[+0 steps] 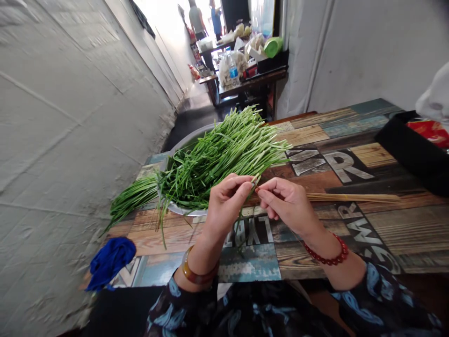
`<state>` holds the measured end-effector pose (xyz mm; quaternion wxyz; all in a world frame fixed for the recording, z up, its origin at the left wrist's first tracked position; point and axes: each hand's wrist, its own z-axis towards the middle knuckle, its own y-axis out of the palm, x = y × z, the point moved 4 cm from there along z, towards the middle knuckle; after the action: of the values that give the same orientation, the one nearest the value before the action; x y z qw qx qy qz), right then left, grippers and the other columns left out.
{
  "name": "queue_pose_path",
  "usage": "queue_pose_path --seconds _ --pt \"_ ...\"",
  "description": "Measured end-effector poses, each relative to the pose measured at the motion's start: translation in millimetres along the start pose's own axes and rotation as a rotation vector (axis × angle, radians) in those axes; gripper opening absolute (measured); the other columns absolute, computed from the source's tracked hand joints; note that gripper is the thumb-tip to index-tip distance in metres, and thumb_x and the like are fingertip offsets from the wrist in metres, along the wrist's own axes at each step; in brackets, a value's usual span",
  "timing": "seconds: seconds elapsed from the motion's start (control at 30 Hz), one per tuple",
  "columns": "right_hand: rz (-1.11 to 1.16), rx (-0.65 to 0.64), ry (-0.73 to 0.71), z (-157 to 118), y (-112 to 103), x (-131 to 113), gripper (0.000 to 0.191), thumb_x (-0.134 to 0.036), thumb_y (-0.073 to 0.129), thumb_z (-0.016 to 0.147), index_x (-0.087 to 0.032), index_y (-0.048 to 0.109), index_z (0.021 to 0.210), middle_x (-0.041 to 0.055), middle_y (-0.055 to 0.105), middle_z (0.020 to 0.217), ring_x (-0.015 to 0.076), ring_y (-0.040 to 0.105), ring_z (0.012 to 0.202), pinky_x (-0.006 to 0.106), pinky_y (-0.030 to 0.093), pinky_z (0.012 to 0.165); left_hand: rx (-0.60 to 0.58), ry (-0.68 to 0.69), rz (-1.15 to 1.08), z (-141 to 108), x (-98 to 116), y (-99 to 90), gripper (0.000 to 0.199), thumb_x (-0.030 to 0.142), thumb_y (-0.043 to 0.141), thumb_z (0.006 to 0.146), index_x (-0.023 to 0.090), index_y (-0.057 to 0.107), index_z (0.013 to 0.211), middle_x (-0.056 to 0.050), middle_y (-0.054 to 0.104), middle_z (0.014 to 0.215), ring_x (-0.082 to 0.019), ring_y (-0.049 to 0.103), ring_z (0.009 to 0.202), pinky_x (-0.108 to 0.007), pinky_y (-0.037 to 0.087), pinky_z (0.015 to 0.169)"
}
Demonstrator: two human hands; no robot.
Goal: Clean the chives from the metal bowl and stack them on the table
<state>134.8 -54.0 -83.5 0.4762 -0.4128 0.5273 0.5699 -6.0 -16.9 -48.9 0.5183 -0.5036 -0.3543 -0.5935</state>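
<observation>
My left hand is closed in a pinch on a garlic chive, whose pale end shows above the fingertips and whose green leaves hang below. Right beside it, my right hand is closed too, fingertips almost meeting the left ones. A thin line by its wrist looks like a bamboo skewer, mostly hidden by the palm. Behind both hands, a large heap of garlic chives fills a metal basin, cut ends pointing right. Several bamboo skewers lie on the table to the right.
More chives lie left of the basin on the wood-patterned table. A blue cloth rests at the front left corner, and a black box stands at right. Behind are a cluttered table and two people.
</observation>
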Motion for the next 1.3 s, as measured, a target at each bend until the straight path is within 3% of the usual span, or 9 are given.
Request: queue_pose_path --seconds 0.13,0.37,0.7,0.87,0.97,1.1,1.2,1.3 --pt "0.012 -0.021 -0.007 -2.0 0.1 -4.1 0.032 -0.047 0.07 0.084 -0.017 0.063 0.079 -0.002 0.064 0.059 0.0069 0.051 0.038 0.017 0.04 0.034 -0.036 0.011 -0.057 1.9 6.2 1.2 0.017 0.033 0.081 0.075 0.017 0.076 0.074 -0.003 0.067 0.081 -0.013 0.06 0.076 -0.024 0.049 0.07" --pt "-0.05 -0.011 -0.088 -5.1 -2.1 -9.8 0.032 -0.046 0.07 0.085 -0.017 0.063 0.075 -0.0013 0.065 0.059 0.0074 0.054 0.038 0.017 0.04 0.035 -0.213 -0.138 -0.032 -2.7 13.0 8.4 0.028 0.037 0.077 0.08 0.014 0.067 0.066 0.0 0.061 0.062 -0.009 0.056 0.056 -0.022 0.046 0.056" --pt "-0.013 -0.036 -0.09 -3.0 -2.4 -8.1 0.028 -0.043 0.073 0.082 -0.017 0.063 0.082 -0.003 0.063 0.06 0.0086 0.057 0.042 0.018 0.042 0.036 -0.117 -0.155 -0.03 -5.2 17.2 10.3 0.03 0.039 0.08 0.075 0.014 0.065 0.066 0.002 0.057 0.06 -0.007 0.049 0.051 -0.019 0.043 0.048" --pt "0.156 -0.053 -0.047 -1.9 -1.1 -2.7 0.033 -0.043 0.075 0.083 -0.018 0.06 0.1 -0.0062 0.062 0.063 0.0067 0.054 0.04 0.015 0.038 0.034 -0.123 -0.162 -0.03 -5.8 18.6 9.2 0.026 0.038 0.08 0.077 0.014 0.072 0.086 0.0 0.065 0.067 -0.008 0.055 0.055 -0.02 0.047 0.052" --pt "0.241 -0.047 -0.014 0.6 -3.9 -0.7 0.037 -0.043 0.076 0.082 -0.016 0.064 0.105 -0.006 0.062 0.063 0.0052 0.051 0.04 0.014 0.036 0.035 -0.219 -0.178 -0.018 -11.0 17.3 6.7 0.041 0.034 0.083 0.074 0.014 0.071 0.109 -0.004 0.072 0.082 -0.012 0.064 0.068 -0.024 0.053 0.064" --pt "0.358 0.001 0.041 3.2 -11.0 -4.1 0.037 -0.042 0.08 0.078 -0.014 0.069 0.099 -0.0052 0.062 0.061 0.0036 0.048 0.04 0.013 0.032 0.034 -0.312 -0.185 0.148 -25.4 10.7 -7.6 0.052 0.027 0.082 0.075 0.013 0.066 0.122 -0.006 0.072 0.084 -0.014 0.066 0.074 -0.024 0.053 0.067" --pt "0.432 0.024 0.053 4.0 -14.6 -9.4 0.034 -0.04 0.083 0.074 -0.013 0.07 0.092 -0.0052 0.062 0.06 0.0028 0.047 0.039 0.012 0.029 0.033 -0.326 -0.164 0.339 -38.0 6.8 -23.4 0.044 0.028 0.076 0.081 0.013 0.067 0.122 -0.005 0.073 0.084 -0.014 0.065 0.073 -0.026 0.054 0.068" --pt "0.484 0.029 0.049 4.4 -14.8 -12.6 0.033 -0.038 0.085 0.071 -0.014 0.071 0.088 -0.0051 0.062 0.059 0.0024 0.046 0.039 0.012 0.028 0.033 -0.371 -0.044 0.578 -49.7 11.7 -35.3 0.034 0.028 0.07 0.086 0.014 0.069 0.117 -0.004 0.074 0.083 -0.015 0.067 0.072 -0.027 0.056 0.07"
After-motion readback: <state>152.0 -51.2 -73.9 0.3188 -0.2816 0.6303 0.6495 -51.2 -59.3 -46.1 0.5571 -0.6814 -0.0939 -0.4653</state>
